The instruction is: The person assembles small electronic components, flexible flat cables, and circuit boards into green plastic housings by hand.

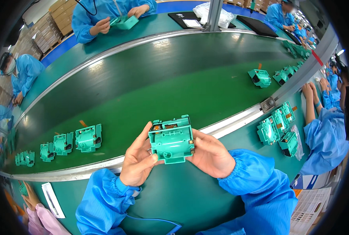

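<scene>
- Above the worktop (182, 196), a green plastic housing (171, 140) is clasped between left hand (138, 162) and right hand (210, 154), both grips closed on its sides.
- It is tilted faceward, seemingly for inspection.
- Similar housings (88, 138) are carried on the conveyor belt (151, 86).

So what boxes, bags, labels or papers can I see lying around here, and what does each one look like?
Cardboard boxes: brown, stacked high at far left behind the line.
Plastic bags: clear, crumpled, heaped at top centre by a metal post.
Paper slip: small, white, rectangular, on a black mat.
White card: long and narrow, on the bench at lower left.
Clear bag: beside green housings, at right.
</scene>
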A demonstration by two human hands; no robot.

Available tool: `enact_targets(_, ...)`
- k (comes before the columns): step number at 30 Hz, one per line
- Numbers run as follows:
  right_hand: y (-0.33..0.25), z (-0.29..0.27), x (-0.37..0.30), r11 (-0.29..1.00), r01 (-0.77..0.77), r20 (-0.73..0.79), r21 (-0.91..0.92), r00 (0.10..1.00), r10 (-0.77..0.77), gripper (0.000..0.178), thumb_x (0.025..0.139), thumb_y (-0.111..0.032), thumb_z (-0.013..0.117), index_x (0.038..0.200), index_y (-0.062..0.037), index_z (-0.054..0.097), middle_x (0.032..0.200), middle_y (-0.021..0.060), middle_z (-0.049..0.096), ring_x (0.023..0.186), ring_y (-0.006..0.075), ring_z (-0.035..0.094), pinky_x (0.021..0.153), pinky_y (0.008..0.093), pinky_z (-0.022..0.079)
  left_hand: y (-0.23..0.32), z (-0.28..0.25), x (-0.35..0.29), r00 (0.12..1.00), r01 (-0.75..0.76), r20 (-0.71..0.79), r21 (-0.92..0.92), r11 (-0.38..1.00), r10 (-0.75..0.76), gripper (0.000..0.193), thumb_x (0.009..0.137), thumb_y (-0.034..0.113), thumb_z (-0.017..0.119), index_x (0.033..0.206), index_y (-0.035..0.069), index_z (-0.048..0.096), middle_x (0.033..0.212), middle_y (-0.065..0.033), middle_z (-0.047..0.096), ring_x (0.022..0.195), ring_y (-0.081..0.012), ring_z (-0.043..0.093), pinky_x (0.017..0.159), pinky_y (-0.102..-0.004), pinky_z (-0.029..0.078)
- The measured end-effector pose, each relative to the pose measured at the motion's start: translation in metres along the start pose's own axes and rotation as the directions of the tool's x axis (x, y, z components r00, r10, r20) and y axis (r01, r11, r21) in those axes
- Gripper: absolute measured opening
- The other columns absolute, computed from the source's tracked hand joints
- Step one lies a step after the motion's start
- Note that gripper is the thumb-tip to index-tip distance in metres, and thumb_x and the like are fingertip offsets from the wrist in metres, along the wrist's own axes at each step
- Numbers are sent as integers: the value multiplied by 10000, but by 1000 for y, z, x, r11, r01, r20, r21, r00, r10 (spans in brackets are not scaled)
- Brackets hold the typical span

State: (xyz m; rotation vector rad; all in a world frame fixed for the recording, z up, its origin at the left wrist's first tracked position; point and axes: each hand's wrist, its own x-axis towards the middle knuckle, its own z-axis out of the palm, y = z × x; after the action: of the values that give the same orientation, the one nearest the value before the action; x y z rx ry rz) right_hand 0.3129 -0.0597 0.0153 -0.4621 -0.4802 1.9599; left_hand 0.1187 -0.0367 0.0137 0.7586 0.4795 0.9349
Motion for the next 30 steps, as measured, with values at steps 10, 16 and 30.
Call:
enact_targets(10, 7, 8, 2, 889, 177, -6, -423, 980, -198, 622, 772, 63, 528, 1312, 55, 219, 1278, 182, 378, 1138, 242, 425, 937, 347, 363, 1, -13, -3, 989, -144, 30, 61, 988, 143, 681, 771, -64, 518, 1358, 61, 196, 1306, -162, 344, 1184, -269, 375, 975, -399, 317)
enact_targets(16, 8, 4, 3, 835, 224, 61, -502, 972, -225, 649, 745, 118, 526, 1314, 42, 223, 1293, 184, 361, 1171, 259, 395, 961, 360, 345, -4, -21, -4, 959, -271, 134, 150, 951, 252, 699, 737, -125, 538, 1343, 64, 245, 1331, -154, 323, 1193, -261, 363, 968, -392, 330)
enact_targets(30, 16, 4, 3, 757, 365, 149, -542, 928, -340, 672, 681, 126, 623, 1260, 21, 298, 1213, 183, 434, 1107, 250, 463, 912, 370, 404, -1, -21, -7, 938, -324, 211, 257, 911, 274, 768, 747, -46, 603, 1359, 23, 144, 1349, -97, 267, 1230, -232, 293, 1001, -419, 280)
